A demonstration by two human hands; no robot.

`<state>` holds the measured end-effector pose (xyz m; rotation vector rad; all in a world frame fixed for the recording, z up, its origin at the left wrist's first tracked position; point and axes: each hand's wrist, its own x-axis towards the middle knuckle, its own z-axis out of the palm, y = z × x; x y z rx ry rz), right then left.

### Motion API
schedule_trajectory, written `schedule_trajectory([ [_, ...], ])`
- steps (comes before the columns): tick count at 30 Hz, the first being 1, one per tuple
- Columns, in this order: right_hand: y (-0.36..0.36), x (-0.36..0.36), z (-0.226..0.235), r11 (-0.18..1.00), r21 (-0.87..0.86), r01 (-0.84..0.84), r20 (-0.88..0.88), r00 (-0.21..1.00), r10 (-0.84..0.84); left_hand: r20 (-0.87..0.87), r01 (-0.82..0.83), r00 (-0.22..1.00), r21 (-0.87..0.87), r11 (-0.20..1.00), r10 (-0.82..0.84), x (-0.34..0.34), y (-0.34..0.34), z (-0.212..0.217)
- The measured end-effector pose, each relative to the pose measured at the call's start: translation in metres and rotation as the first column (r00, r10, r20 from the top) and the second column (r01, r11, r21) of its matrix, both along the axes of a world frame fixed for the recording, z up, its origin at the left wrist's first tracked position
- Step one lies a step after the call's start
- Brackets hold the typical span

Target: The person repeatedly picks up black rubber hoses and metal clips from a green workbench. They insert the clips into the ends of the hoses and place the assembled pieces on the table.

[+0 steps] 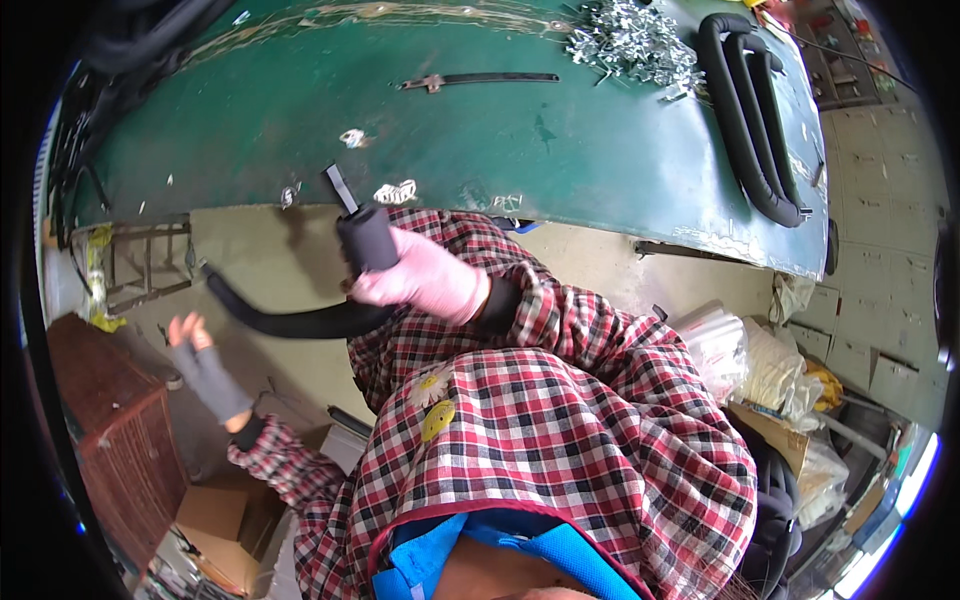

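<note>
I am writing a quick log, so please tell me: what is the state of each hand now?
Left hand: open, holding nothing visible.
Right hand: closed, its grip around a black foam-covered piece.

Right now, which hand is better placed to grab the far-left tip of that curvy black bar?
Probably the left hand: it looks open and empty, and appears close to that tip of the curved black bar. The right hand is busy gripping black padding.
</note>
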<state>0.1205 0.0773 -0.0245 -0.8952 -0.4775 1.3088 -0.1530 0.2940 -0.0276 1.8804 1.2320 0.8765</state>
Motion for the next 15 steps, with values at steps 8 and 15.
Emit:
schedule_trajectory([
  [8,-0.049,0.036,0.077,0.984,-0.096,-0.148,0.974,0.191,0.124,0.350,0.547,0.835,-0.450,0.706,-0.424,0.141,-0.123,0.057],
  [15,-0.119,0.173,0.105,0.545,0.220,0.809,0.953,-0.297,0.056,0.150,0.451,0.887,-0.477,0.754,-0.436,0.131,-0.114,0.038],
])
